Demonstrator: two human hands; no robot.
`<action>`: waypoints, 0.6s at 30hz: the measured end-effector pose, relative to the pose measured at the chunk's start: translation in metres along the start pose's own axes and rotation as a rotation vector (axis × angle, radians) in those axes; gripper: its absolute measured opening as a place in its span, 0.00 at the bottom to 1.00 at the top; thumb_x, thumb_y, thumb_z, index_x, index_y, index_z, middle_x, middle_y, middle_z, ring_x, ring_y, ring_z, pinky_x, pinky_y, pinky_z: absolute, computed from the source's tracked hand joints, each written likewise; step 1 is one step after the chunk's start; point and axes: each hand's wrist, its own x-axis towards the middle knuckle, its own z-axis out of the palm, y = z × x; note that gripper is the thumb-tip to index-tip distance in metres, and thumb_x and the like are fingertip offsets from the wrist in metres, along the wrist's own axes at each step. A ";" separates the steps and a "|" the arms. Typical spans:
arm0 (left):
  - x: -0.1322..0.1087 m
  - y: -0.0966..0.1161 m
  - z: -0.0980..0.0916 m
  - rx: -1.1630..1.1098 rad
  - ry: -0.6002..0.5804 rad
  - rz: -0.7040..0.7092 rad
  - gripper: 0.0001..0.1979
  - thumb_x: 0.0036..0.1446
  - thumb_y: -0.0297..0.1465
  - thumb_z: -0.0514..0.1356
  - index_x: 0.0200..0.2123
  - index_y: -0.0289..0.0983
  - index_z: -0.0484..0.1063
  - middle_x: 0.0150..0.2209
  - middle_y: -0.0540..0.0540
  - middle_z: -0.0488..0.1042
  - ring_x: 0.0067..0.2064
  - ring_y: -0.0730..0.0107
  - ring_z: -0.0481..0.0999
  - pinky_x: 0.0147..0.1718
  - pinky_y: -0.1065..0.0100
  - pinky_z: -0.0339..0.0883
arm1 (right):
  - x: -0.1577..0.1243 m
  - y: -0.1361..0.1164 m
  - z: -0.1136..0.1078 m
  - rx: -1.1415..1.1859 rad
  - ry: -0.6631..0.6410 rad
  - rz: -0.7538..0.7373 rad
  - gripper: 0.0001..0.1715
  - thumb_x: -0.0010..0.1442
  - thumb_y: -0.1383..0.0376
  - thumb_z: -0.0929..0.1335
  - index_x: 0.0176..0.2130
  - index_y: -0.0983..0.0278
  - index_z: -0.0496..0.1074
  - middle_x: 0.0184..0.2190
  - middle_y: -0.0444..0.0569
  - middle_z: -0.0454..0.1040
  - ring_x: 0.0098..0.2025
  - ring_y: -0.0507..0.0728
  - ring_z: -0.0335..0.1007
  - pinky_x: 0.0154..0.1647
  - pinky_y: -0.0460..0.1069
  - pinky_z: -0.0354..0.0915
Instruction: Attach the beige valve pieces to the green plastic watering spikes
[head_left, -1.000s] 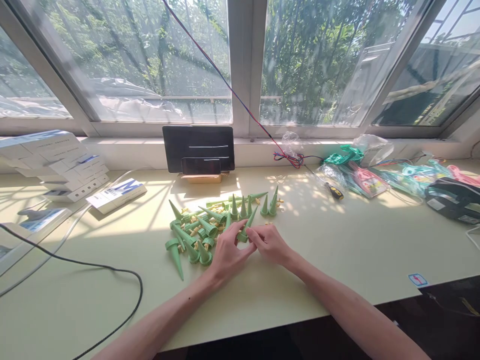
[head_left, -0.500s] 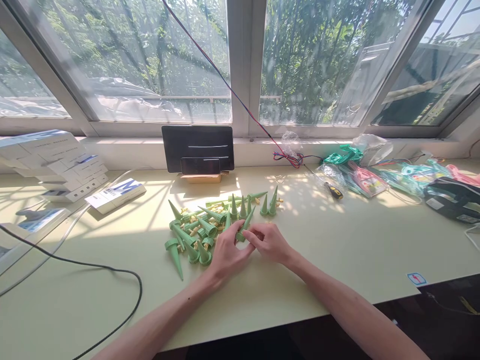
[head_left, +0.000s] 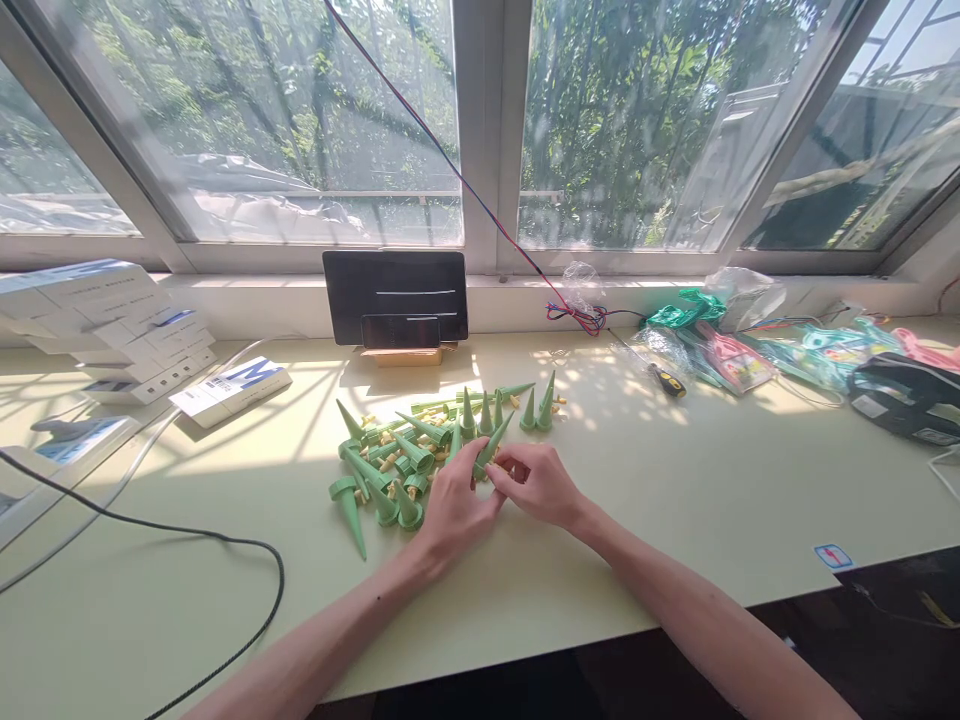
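My left hand is closed around the wide end of a green plant-watering spike, whose pointed tip slants up and to the right. At the base of that spike, my right hand is pinched; a small yellowish bit shows by its fingertips, too hidden to name. Just left of and behind my hands lies a heap of similar green spikes, with small yellow valve pieces among them. Several spikes stand point up behind my hands, including a pair of upright spikes at the right.
A black tablet leans on a stand by the window. White boxes are stacked at the left, near a dark cable. To the right lie a screwdriver, bagged items and a black pouch.
The held spike's tip has shifted slightly up and right. My right fingers have moved a little at its base, and the yellowish bit now shows there. The heap is unchanged.
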 end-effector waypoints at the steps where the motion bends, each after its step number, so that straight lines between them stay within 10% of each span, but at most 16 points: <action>1: 0.000 0.000 0.000 0.000 0.003 0.001 0.24 0.53 0.31 0.59 0.54 0.34 0.68 0.44 0.41 0.78 0.34 0.65 0.75 0.31 0.67 0.69 | 0.000 0.000 0.000 -0.002 0.002 -0.002 0.09 0.60 0.65 0.68 0.29 0.64 0.73 0.23 0.43 0.72 0.22 0.48 0.59 0.25 0.45 0.55; 18: -0.002 0.000 0.001 0.016 0.080 0.056 0.23 0.52 0.31 0.60 0.52 0.34 0.69 0.37 0.43 0.78 0.35 0.64 0.77 0.31 0.68 0.71 | -0.002 -0.002 0.000 0.033 -0.014 0.003 0.13 0.63 0.65 0.64 0.27 0.64 0.67 0.19 0.40 0.62 0.22 0.49 0.53 0.24 0.45 0.52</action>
